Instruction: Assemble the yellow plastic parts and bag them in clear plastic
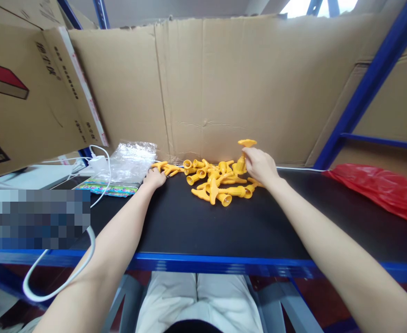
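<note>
A yellow piece (247, 143) stands upright in the closed fingers of the right hand (260, 165), at the right side of a loose heap of similar yellow pieces (213, 180) on the black tabletop (231, 231), while the left hand (155, 178) touches the heap's left end, its grip impossible to tell. Farther left lies crumpled clear plastic (132, 159) over a colorful packet (111, 188), with a printed cardboard box (26, 106) beyond; at the far right lies red plastic (380, 188), any contents hidden.
</note>
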Tool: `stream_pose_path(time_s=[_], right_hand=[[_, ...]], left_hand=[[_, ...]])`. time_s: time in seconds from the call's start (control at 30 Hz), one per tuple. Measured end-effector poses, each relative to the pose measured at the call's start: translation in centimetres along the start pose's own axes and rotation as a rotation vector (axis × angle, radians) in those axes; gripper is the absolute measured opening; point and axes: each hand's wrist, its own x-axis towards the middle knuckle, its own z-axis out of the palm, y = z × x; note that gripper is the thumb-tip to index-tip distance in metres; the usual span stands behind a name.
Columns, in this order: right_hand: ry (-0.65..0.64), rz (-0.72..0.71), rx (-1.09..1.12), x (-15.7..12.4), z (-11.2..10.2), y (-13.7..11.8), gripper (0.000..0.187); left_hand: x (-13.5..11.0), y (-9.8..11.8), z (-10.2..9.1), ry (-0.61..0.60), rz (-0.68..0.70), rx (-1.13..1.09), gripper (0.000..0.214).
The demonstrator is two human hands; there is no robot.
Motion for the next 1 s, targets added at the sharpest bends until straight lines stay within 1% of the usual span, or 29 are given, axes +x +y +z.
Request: stream_pose_path(time_s=[0.1, 0.17, 0.23, 0.33, 0.4, 0.53, 0.57, 0.63, 0.67, 0.7, 0.77, 0.8, 0.83, 0.9, 1.0], right_hand=[[0.073, -0.01, 0.046, 0.0, 0.1, -0.1, 0.033], [0.13, -0.002, 0.097, 0.0, 0.2, -0.1, 0.032], [0.188, 0.011, 0.155, 0.1, 0.3, -0.1, 0.033], [0.229, 0.012, 0.235, 0.2, 0.2, -0.5, 0.031], [0.2, -0.006, 0.274, 0.2, -0.1, -0.9, 0.03], [0.065, -0.022, 0.306, 0.3, -0.7, -1.8, 0.03], [0.036, -0.025, 0.307, 0.4, -0.7, -2.0, 0.03], [-0.016, -0.053, 0.296, 0.5, -0.5, -2.1, 0.03], [-0.042, -0.082, 0.286, 0.5, -0.4, -2.0, 0.03], [-0.066, -0.115, 0.273, 0.5, -0.2, -2.0, 0.029], [-0.102, -0.175, 0.252, 0.5, 0.0, -2.1, 0.028], [-0.108, -0.199, 0.247, 0.5, 0.1, -2.2, 0.027], [-0.106, -0.219, 0.245, 0.5, 0.1, -2.4, 0.027], [-0.091, -0.259, 0.236, 0.5, -0.1, -3.1, 0.027], [-0.06, -0.353, 0.211, 0.5, -0.6, -4.6, 0.029]], left_hand=[[0.0, 0.0, 0.0, -0.054, -0.089, 0.015, 0.058], [0.0, 0.1, 0.0, -0.068, -0.106, 0.028, 0.061], [0.0, 0.2, 0.0, -0.078, -0.107, 0.045, 0.062], [0.1, 0.1, 0.1, -0.063, -0.053, 0.069, 0.054], [0.1, 0.0, 0.1, -0.044, 0.004, 0.077, 0.048], [0.1, -0.2, 0.0, -0.035, 0.069, 0.025, 0.041], [0.1, -0.1, -0.2, -0.019, 0.071, -0.002, 0.039], [-0.2, 0.6, -0.8, 0.071, 0.095, -0.065, 0.039], [-0.6, 1.2, -1.2, 0.149, 0.145, -0.1, 0.04], [-1.0, 1.8, -1.7, 0.253, 0.227, -0.132, 0.042], [-2.4, 3.6, -3.0, 0.421, 0.447, -0.151, 0.045], [-3.3, 4.5, -3.6, 0.474, 0.549, -0.135, 0.046], [-4.3, 5.5, -4.1, 0.502, 0.633, -0.112, 0.046], [-6.2, 7.2, -4.8, 0.492, 0.744, -0.072, 0.047], [-8.2, 8.9, -4.7, 0.389, 0.843, -0.04, 0.051]])
